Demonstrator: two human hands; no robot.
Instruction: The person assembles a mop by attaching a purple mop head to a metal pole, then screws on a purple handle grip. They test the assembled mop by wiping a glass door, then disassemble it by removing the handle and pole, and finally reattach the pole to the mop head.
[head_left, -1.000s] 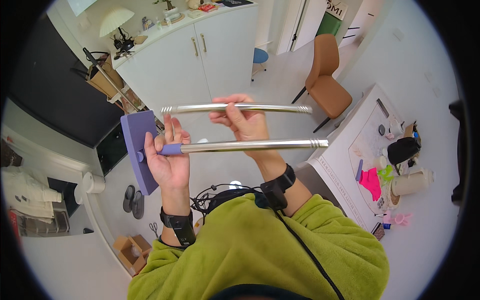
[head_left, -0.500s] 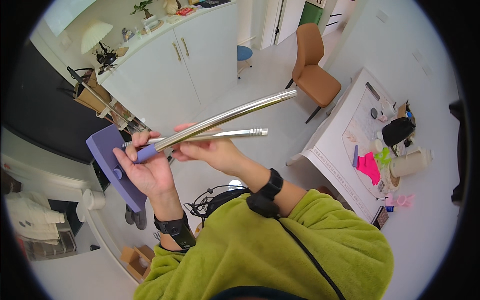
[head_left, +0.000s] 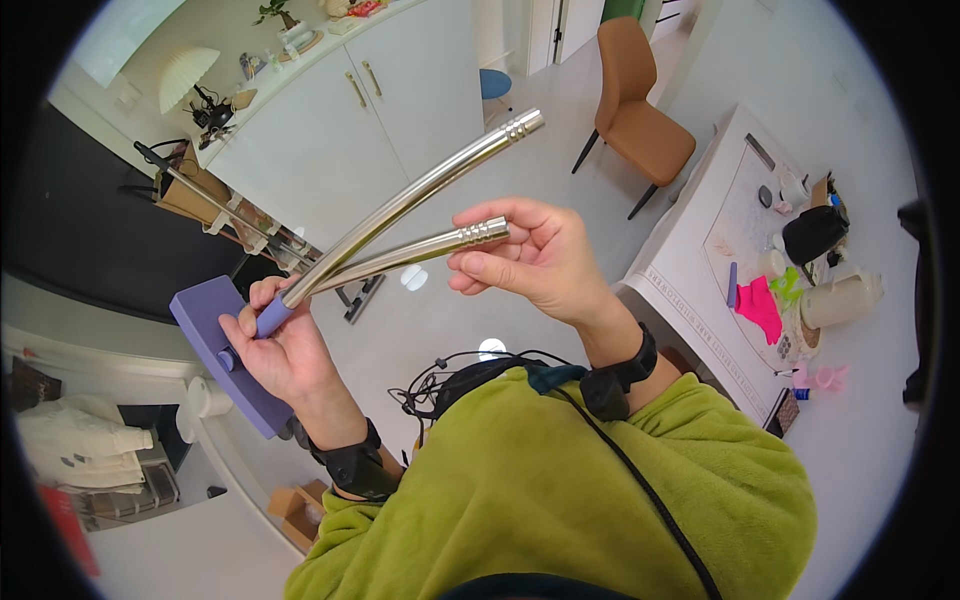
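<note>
My left hand (head_left: pixel 292 345) is closed around the lower ends of two shiny metal tubes. The longer metal tube (head_left: pixel 415 200) has a purple sleeve (head_left: pixel 272 315) at its held end and slants up to the right. Below it, the shorter metal tube (head_left: pixel 410 253) reaches toward my right hand (head_left: pixel 545 255). My right thumb and fingers curve loosely around that tube's ringed end. Beside my left palm is a flat purple rectangular head (head_left: pixel 225 345) with a small round knob; how it joins the tubes is hidden by the hand.
A white table (head_left: pixel 665 255) on the right bears a pink cloth (head_left: pixel 758 308), a beige jug (head_left: pixel 842 300) and a black bag (head_left: pixel 815 235). A brown chair (head_left: pixel 650 140) stands beyond it. Ahead is a white cabinet (head_left: pixel 330 150); an open cardboard box (head_left: pixel 297 512) sits at lower left.
My right hand has moved right, from near my left hand to the shorter tube's ringed end. Both tubes now tilt more steeply upward, and their far ends have shifted left.
</note>
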